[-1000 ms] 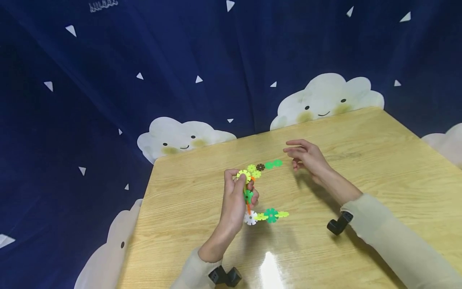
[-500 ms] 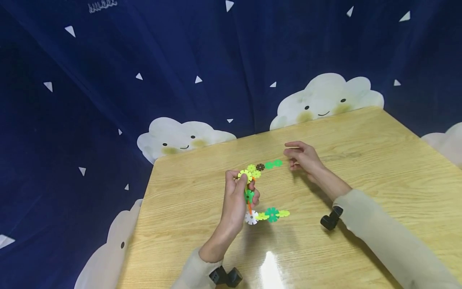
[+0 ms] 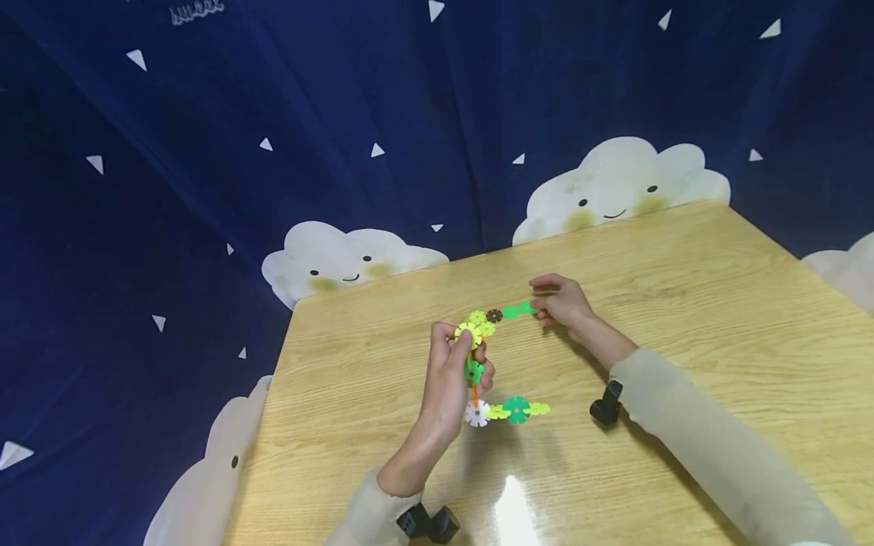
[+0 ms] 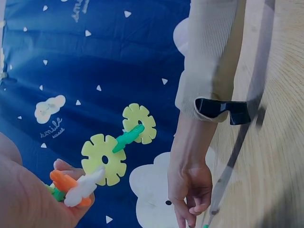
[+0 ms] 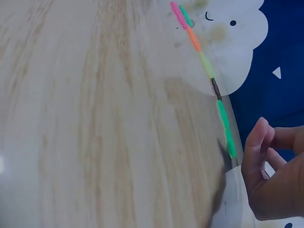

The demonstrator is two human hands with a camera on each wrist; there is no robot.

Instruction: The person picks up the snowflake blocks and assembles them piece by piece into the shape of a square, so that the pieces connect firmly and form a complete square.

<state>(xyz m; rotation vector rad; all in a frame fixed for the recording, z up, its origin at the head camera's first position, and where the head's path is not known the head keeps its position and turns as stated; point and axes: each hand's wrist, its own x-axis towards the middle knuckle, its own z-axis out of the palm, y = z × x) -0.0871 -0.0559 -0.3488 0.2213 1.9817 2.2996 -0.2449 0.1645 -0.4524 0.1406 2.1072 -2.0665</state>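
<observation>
My left hand point(image 3: 444, 394) grips a chain of slotted plastic flower discs above the table, its thumb on a yellow disc point(image 3: 468, 336). From the lower end, a white disc point(image 3: 477, 412) leads to yellow and green discs point(image 3: 517, 409) sticking out rightward. The palm and fingers hide part of the chain. Beyond it, a row of loose discs lies flat: yellow discs point(image 3: 477, 317), a brown disc point(image 3: 495, 315) and green discs point(image 3: 510, 312). My right hand point(image 3: 565, 305) hovers at the row's right end with bent fingers, overlapping the last green disc; nothing shows between its fingers in the right wrist view.
The wooden table point(image 3: 655, 296) reaches back to a dark blue curtain point(image 3: 382, 91) printed with clouds and triangles. In the right wrist view, orange point(image 5: 194, 39) and pink discs point(image 5: 179, 15) lie farther along the row. Each wrist wears a black camera point(image 3: 605, 403).
My right hand has moved left and slightly nearer, down to the end of the green discs. The left hand and its chain have stayed almost in place.
</observation>
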